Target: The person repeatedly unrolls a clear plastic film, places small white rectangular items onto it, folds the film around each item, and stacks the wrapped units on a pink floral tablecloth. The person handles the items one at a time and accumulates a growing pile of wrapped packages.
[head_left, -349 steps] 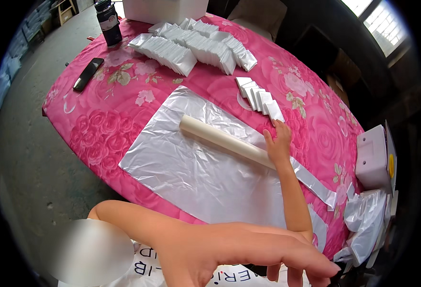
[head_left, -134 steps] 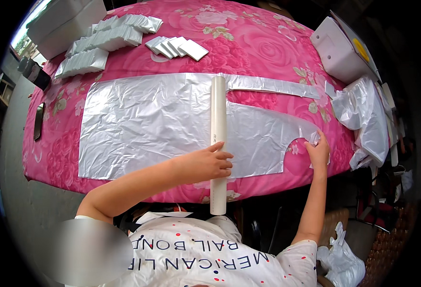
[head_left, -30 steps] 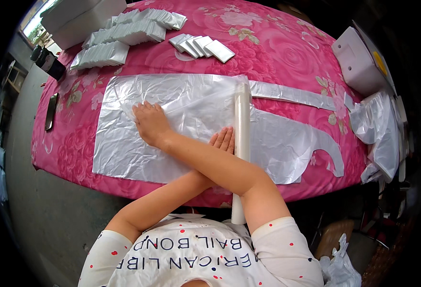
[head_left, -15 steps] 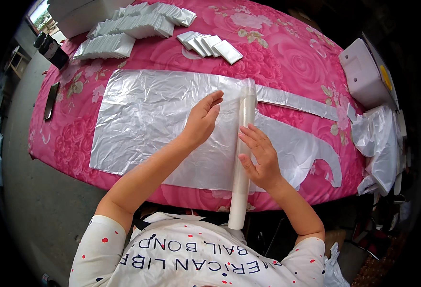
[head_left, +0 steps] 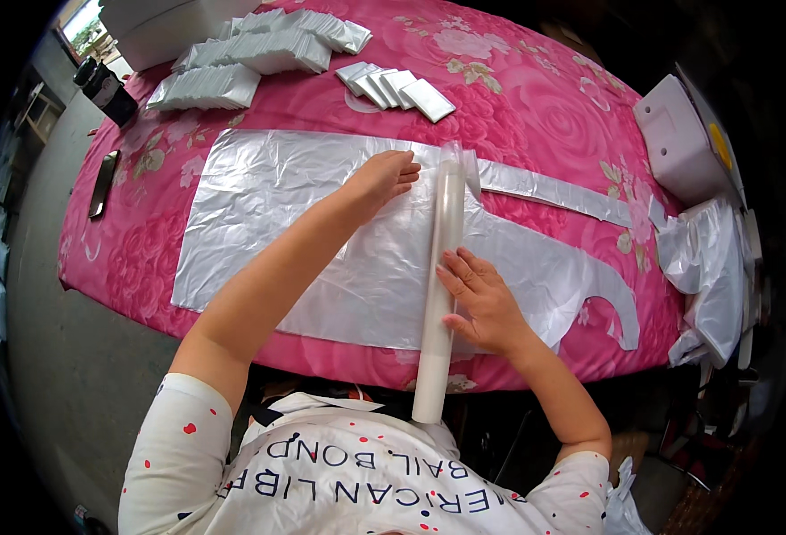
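Floor grey at left, dark bottle (head_left: 107, 89) at table's far left corner. Table (head_left: 536, 107) under pink rose-print cloth; white packet stacks (head_left: 250, 58) along far edge. Plastic sheet (head_left: 286, 223) spread flat mid-table. Left hand (head_left: 382, 176) open, flat on sheet. Roll (head_left: 438, 285) overhangs near edge; right hand (head_left: 482, 305) open, fingers resting against it. White box (head_left: 678, 143) at right edge.

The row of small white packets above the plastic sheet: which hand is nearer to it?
Left. The left hand lies flat on the plastic sheet just below the row of small white packets; the right hand rests on the white roll much lower, near the table edge.
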The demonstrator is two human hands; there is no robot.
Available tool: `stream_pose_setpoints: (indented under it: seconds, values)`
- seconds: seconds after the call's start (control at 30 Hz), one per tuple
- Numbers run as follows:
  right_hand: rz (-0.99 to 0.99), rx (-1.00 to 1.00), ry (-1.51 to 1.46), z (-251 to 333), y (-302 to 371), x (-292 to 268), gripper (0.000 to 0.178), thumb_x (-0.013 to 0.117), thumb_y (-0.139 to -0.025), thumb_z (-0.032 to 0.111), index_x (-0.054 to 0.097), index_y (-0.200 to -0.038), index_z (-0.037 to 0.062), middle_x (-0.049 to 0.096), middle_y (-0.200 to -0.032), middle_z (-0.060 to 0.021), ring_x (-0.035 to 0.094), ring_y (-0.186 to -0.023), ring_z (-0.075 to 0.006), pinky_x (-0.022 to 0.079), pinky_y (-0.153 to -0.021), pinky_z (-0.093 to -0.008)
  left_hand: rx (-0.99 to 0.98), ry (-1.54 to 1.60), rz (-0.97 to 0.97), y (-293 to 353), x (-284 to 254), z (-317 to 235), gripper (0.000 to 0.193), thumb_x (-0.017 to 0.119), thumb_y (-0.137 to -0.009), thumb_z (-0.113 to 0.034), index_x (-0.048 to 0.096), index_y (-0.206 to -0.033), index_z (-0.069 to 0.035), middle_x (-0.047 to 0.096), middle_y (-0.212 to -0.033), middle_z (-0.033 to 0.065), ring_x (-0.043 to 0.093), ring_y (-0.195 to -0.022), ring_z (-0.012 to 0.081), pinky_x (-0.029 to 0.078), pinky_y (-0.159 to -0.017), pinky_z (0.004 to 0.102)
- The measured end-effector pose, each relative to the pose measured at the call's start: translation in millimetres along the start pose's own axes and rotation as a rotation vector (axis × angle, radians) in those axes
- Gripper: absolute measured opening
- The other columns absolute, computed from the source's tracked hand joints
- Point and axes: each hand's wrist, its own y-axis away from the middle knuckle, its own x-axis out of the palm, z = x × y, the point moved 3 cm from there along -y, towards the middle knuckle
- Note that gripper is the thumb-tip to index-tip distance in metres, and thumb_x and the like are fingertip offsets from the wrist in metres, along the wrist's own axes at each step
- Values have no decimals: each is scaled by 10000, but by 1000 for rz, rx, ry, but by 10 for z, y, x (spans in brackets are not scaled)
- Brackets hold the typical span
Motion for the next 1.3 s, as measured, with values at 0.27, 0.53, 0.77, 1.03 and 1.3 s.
stream_pose_setpoints:
  seconds: [0.27,0.53,0.77,1.03,1.3]
  values:
    - [201,-366,-470,1231,-1028,560,598,437,-895,493,457,-1293,48,413,-1367,-133,274,-1325,-322,250,-1067,-429,230,-273,-139,952,-1027,-381,471,394,-960,-326,406,-1285,15,536,-1220,148,523,-1108,209,407,-939,315]
    - [-15,-430,-365,1098,-1596,605,480,589,-828,366,551,-1165,27,512,-1260,-129,411,-1235,-289,329,-1018,-416,139,-346,-445,2574,-2302,21,456,350,-975,-367,499,-1215,-9,592,-1147,102,546,-1048,161,403,-894,290]
    - [-6,-576,-38,1176,-2300,1164,587,501,-844,492,511,-1243,61,432,-1351,-120,315,-1309,-290,206,-1085,-445,168,-375,-561,3276,-2257,459,513,289,-983,-396,486,-1230,8,567,-1179,108,526,-1065,179,386,-909,302]
    - [-139,-387,-93,1821,-2918,1689,519,481,-865,415,537,-1210,32,512,-1267,-144,327,-1294,-317,161,-1088,-469,196,-1476,-835,3113,-1664,439,718,672,-768,-331,359,-1308,24,472,-1164,208,503,-1049,322,405,-909,393]
    - [-455,16,-518,1868,-2653,1778,719,523,-822,152,152,-1415,-14,134,-1447,-287,71,-1373,-392,47,-1101,-495,45,-644,-708,3173,-1809,421,734,759,-671,-120,400,-1295,24,618,-960,108,607,-871,212,470,-797,304]
